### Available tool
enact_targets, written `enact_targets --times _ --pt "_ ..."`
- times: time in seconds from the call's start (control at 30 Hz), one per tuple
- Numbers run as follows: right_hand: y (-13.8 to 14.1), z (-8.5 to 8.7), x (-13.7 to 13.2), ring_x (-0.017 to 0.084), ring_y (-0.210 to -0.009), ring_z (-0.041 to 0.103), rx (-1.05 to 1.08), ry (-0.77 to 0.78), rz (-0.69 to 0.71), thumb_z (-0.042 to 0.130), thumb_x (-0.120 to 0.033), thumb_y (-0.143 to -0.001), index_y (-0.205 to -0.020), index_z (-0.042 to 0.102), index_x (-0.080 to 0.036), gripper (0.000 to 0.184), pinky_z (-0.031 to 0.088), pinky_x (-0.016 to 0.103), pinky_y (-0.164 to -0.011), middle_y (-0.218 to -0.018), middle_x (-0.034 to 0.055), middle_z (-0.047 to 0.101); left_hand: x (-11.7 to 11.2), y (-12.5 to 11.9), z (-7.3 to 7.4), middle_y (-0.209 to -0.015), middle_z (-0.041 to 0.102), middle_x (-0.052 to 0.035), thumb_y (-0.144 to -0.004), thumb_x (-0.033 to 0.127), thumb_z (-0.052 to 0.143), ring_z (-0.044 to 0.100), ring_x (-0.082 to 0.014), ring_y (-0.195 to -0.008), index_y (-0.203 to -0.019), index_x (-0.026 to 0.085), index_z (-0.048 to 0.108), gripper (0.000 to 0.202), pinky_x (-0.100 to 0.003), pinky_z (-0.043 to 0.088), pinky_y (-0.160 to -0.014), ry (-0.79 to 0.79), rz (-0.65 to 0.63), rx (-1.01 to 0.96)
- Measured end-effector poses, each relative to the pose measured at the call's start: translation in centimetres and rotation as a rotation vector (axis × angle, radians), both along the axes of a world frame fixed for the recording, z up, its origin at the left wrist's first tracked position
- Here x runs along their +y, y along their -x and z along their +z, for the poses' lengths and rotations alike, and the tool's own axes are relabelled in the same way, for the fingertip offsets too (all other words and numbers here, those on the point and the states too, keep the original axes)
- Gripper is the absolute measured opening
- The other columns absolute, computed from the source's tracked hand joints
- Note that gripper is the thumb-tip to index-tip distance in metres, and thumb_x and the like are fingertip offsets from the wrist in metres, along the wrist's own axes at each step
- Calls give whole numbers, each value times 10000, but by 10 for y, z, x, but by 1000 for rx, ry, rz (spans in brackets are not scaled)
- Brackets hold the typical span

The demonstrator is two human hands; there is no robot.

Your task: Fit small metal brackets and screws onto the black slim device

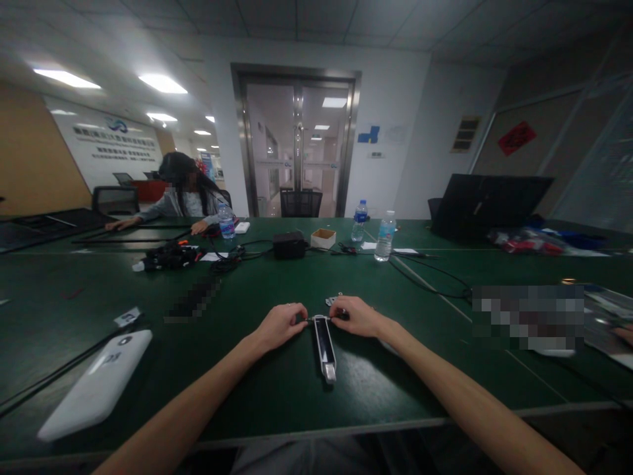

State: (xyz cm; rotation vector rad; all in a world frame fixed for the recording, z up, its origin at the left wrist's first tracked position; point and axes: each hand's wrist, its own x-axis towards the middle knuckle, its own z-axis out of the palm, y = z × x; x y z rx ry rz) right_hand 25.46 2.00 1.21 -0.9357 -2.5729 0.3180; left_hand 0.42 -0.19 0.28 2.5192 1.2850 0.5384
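A narrow black and silver bar-shaped device (324, 346) lies on the green table (277, 389), pointing toward me. My left hand (281, 324) is curled at the left side of its far end, fingers pinched against it. My right hand (357, 316) is curled at the right side of the same end, also pinching it. A small metal part (332, 300) lies just behind my right hand.
A white phone-like slab (96, 389) lies near left. Water bottles (385, 235), a small box (323, 238), a black adapter (289, 245) and cables lie at mid-table. A laptop (484, 204) stands at the right. A seated person (180, 198) works at the far left.
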Motion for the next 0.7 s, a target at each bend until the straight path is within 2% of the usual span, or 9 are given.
enact_targets --times 0.2,0.37,0.7 --pt "0 -8 5 136 -732 556 18 -23 15 576 -170 -828 -836 640 -169 65 432 252 -683 -809 23 614 0 -1 0 -917 627 -13 -875 326 552 562 -141 -736 -1001 191 618 196 -245 427 -660 59 12 -51" --pt "0 -7 4 136 -729 554 24 -17 10 572 -180 -833 -838 639 -170 67 431 253 -677 -811 24 610 0 -1 1 -960 648 -17 -873 340 555 593 -160 -791 -1006 190 628 213 -261 450 -692 99 13 -93" --pt "0 -8 4 128 -708 541 37 1 12 571 -187 -837 -825 631 -167 64 427 244 -648 -802 23 602 0 -2 -2 -969 649 -25 -866 342 555 599 -165 -807 -1001 187 633 220 -269 461 -709 96 12 -128"
